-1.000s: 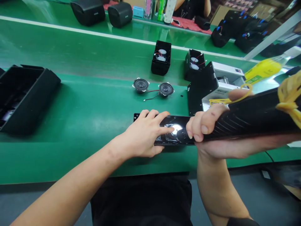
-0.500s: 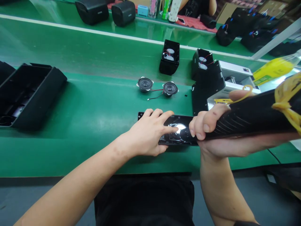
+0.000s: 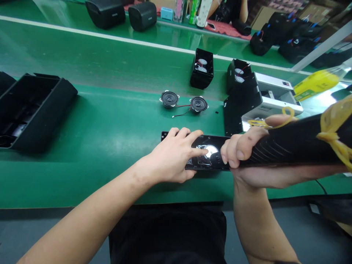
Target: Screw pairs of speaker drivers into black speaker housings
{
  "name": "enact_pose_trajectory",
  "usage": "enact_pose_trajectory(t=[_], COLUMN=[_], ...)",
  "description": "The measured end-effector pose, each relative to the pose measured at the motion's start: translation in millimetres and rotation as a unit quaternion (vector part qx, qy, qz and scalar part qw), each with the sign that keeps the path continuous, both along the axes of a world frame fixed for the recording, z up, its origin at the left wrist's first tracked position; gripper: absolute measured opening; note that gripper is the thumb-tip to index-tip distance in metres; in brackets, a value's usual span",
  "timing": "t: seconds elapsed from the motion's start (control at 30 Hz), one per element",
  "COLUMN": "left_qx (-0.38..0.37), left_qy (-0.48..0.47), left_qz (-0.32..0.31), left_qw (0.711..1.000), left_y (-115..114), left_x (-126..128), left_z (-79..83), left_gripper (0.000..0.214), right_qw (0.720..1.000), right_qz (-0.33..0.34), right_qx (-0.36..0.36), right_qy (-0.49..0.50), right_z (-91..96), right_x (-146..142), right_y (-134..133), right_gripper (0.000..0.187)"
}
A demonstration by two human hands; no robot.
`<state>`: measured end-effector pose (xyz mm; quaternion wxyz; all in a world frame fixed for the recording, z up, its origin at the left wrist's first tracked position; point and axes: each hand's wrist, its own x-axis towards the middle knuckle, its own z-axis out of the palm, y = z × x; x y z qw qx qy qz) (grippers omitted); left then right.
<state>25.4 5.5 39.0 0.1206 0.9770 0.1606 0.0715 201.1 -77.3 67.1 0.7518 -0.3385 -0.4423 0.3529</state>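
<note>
A flat black speaker panel (image 3: pixel 205 141) lies on the green bench in front of me, with a shiny round speaker back (image 3: pixel 210 150) set in it. My left hand (image 3: pixel 172 157) rests on the panel's left part, fingers stretched flat, index finger touching the round speaker. My right hand (image 3: pixel 247 154) is wrapped round a black electric screwdriver (image 3: pixel 291 145) held sideways, its tip down at the speaker. Yellow cord (image 3: pixel 332 135) is tied round the tool's body.
Two loose small speakers (image 3: pixel 183 102) joined by red wire lie beyond the panel. Black speaker boxes (image 3: pixel 202 68) stand on the belt behind. A large black housing (image 3: pixel 33 110) sits at left, a grey-white device (image 3: pixel 271 95) at right. Another person is at the far side.
The hands and the tool have hardly moved on the panel. The speaker boxes on the belt have drifted to the right.
</note>
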Motion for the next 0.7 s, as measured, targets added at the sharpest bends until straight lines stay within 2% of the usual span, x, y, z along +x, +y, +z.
enact_pose_trajectory(t=[0.07,0.17,0.3,0.53,0.7], left_qx=[0.001,-0.005,-0.010,-0.006,-0.004], left_qy=[-0.001,-0.001,-0.003,-0.009,-0.005], left_qz=[-0.001,0.000,0.000,0.000,0.003], left_qw=[1.000,1.000,1.000,1.000,1.000], left_y=[0.2,0.2,0.0,0.3,0.8], left_x=[0.3,0.6,0.2,-1.7,-2.0], left_z=[0.1,0.4,0.3,-3.1,-3.2], left_gripper=[0.062,0.060,0.059,0.059,0.060], right_qw=[1.000,0.998,0.993,0.991,0.992], right_qz=[-0.019,-0.013,-0.023,-0.047,-0.026], right_qx=[0.012,0.058,0.097,0.106,0.099], right_qy=[0.004,-0.026,-0.058,-0.072,-0.078], right_z=[-7.6,-20.6,-31.8,-32.4,-33.2], right_x=[3.6,13.8,23.6,21.1,22.8], right_y=[-1.7,-5.1,-9.9,-12.4,-13.1], right_gripper=[0.054,0.066,0.068,0.058,0.076])
